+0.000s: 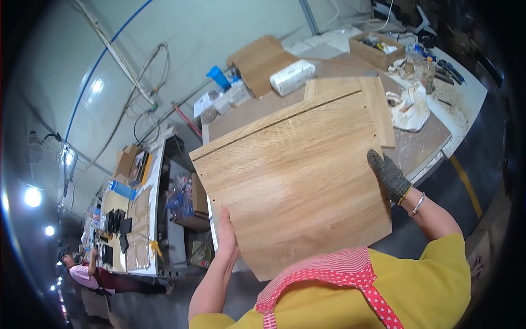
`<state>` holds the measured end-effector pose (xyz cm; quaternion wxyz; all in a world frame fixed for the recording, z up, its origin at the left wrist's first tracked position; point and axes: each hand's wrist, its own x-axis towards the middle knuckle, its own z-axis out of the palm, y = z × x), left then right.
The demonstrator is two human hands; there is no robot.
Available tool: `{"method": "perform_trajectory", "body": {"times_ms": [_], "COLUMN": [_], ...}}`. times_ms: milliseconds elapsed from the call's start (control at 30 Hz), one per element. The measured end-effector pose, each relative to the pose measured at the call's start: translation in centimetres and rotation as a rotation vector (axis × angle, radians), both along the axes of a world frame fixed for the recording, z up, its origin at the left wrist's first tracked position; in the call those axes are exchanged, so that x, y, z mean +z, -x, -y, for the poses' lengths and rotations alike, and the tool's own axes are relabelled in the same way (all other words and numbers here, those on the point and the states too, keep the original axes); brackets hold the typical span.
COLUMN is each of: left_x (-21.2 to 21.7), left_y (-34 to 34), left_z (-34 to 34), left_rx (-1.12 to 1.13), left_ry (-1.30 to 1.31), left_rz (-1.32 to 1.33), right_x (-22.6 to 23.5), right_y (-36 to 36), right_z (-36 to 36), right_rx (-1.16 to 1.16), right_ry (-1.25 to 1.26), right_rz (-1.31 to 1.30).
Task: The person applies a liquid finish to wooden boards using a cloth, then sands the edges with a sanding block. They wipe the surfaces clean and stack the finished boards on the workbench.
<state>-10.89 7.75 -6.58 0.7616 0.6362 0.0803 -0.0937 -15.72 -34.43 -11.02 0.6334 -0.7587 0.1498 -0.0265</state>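
A: Where is the panel (pixel 296 192)?

B: In front of the person's body, tilted, partly over the table (pixel 423 147). Its near edge reaches past the table, close to the apron (pixel 323 268).

A: How is it held?

B: By opposite sides. The left hand (pixel 227 237), bare, grips the left edge; the part beneath is hidden. The right hand (pixel 390 176), in a dark glove, grips the right edge, its tip lapping onto the face.

A: Why so far apart?

B: Probably because the panel is broad; a hand on each side would balance it and leave the face uncovered. The glove likely guards against the edge.

A: Anything on that face?

B: A dark groove (pixel 279 125) along the far side, and small holes near the side edges.

A: And underneath?

B: A paler board (pixel 386 123) shows behind the far right corner. I can't tell whether the two touch.

A: The rest?

B: A white packet (pixel 292 77) and a rag (pixel 411 108) sit beyond the panel, perhaps to keep them within reach.
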Motion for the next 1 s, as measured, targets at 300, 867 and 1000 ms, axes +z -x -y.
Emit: {"method": "perform_trajectory", "body": {"times_ms": [300,867,1000], "left_x": [-1.6,-3.3,-3.9], "left_y": [2.4,3.3,-1.5], "left_z": [-0.5,4.8,5.6], "left_rx": [0.051,0.034,-0.112], "left_ry": [-0.045,-0.03,-0.055], "left_rz": [-0.202,-0.262,-0.312], "right_x": [-3.1,-3.2,-3.1], "right_y": [1.2,1.7,2.7], "right_z": [-2.7,1.9,2.6], "right_rx": [-0.086,-0.03,-0.114], "right_ry": [-0.541,-0.499,-0.658], "right_rz": [-0.136,-0.256,-0.236]}}
